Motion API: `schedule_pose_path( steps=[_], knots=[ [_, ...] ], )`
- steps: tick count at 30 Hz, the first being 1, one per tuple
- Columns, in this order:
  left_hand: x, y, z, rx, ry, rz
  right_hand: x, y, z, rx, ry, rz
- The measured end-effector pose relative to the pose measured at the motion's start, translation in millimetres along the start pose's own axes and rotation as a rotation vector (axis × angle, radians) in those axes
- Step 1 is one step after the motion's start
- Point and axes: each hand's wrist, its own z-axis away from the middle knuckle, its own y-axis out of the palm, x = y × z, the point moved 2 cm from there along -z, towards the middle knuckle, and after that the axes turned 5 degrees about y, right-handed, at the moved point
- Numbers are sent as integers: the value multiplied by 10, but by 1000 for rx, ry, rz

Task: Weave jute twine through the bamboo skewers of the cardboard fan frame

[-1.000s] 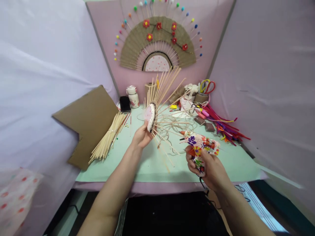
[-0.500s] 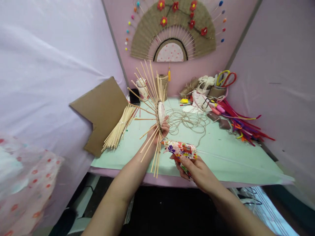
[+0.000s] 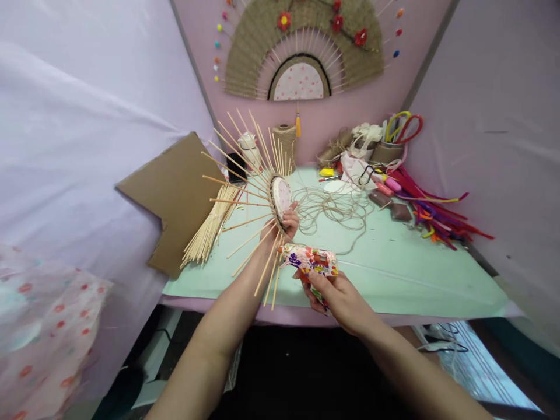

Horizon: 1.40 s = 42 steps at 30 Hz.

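Note:
My left hand (image 3: 289,223) grips the lower part of a half-round fan frame (image 3: 280,195), a pale spotted centre edged with twine. Many thin wooden sticks (image 3: 245,192) spread out from its rim. My right hand (image 3: 326,291) is wrapped round the handle of a glue gun (image 3: 308,258) covered in a flowery pattern. The gun's tip points left, close to the lowest sticks near my left wrist; whether it touches them I cannot tell. Loose twine (image 3: 332,210) lies in tangled loops on the table behind my hands.
A bundle of sticks (image 3: 212,227) and bent cardboard (image 3: 175,198) are on the left. A twine spool (image 3: 285,143) stands at the back. Fuzzy craft stems (image 3: 437,204) and a can with scissors (image 3: 387,153) are on the right. A finished fan (image 3: 301,58) hangs on the wall.
The fan frame has turned to show more of its spotted face, its sticks swinging left. The glue gun has shifted slightly left along with it. Both hands keep their hold.

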Motion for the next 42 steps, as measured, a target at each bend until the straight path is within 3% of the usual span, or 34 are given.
schedule_pose_path(
  steps=[11,42],
  knots=[
    [30,1,10,71,-143,70,-104,-10,-41,22,19,-16],
    [9,6,10,-10,-165,69,-211,-18,-38,13,-4,83]
  ],
)
